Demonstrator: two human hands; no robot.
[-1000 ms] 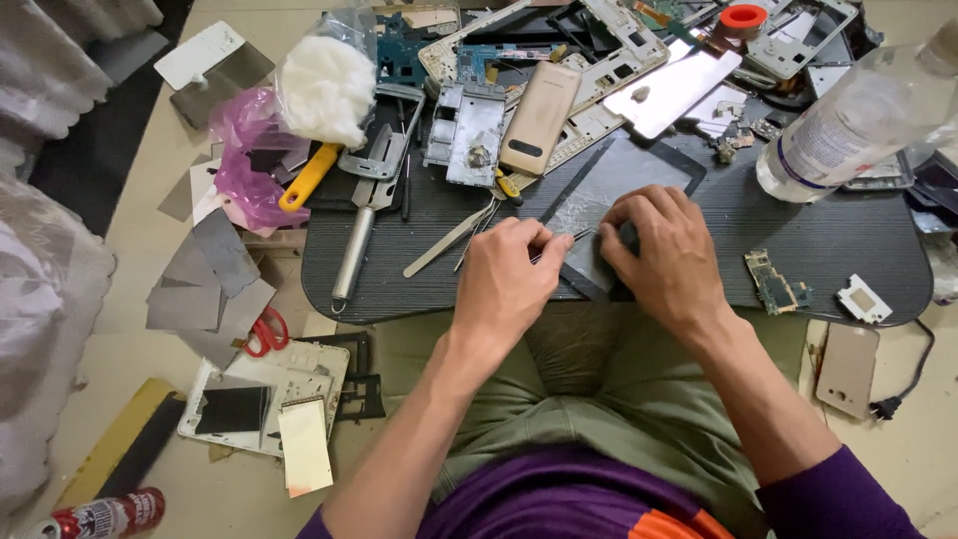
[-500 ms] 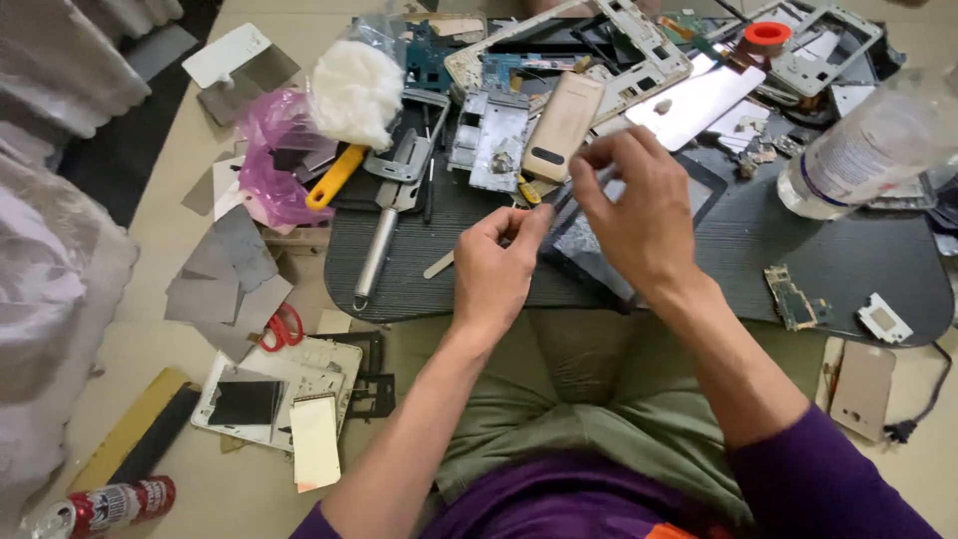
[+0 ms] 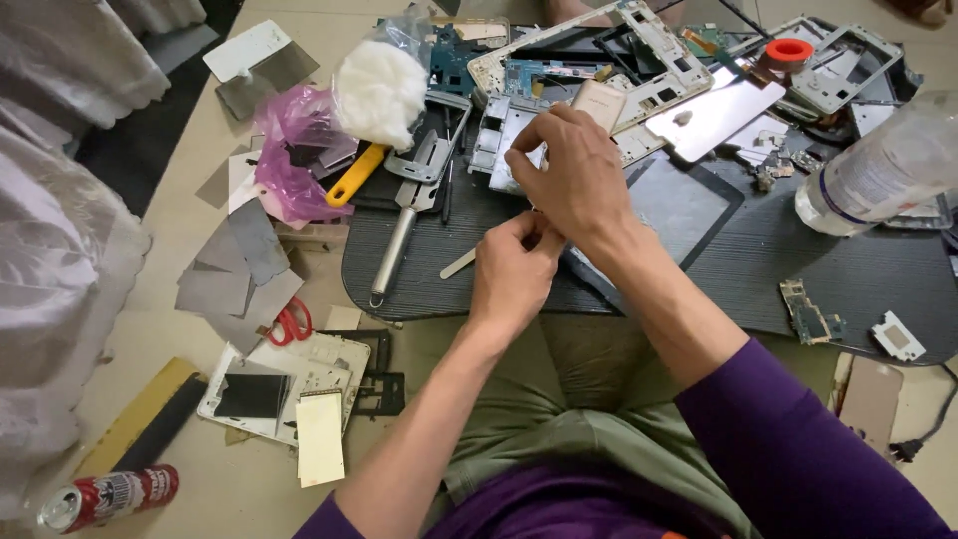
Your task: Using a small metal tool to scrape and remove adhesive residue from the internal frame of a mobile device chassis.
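Since half a second ago both hands have lifted off the dark screen panel (image 3: 689,205) and met above the mat (image 3: 858,269); a second ago they lay flat, pressing the panel down.

The right hand (image 3: 574,175) reaches in from the lower right, forearm slanting up and leftward across the mat's near edge. Its wrist is bent, knuckles up, and the fingers are curled downward with the tips drawn together in a pinch. The left hand (image 3: 514,269) comes up from the near edge just below it, back of the hand toward the camera, its fingers closed with thumb and forefinger pressed together and touching the underside of the right hand. Whatever small piece is pinched between them is hidden by the fingers; I cannot tell what it is.

The panel lies flat on the mat, just right of the hands, partly under the right wrist. It is turned askew, its long axis running from the mat's near edge up toward the far right.

A pale flat pry stick (image 3: 459,264) lies left of the left hand, pointing toward the near-left corner.
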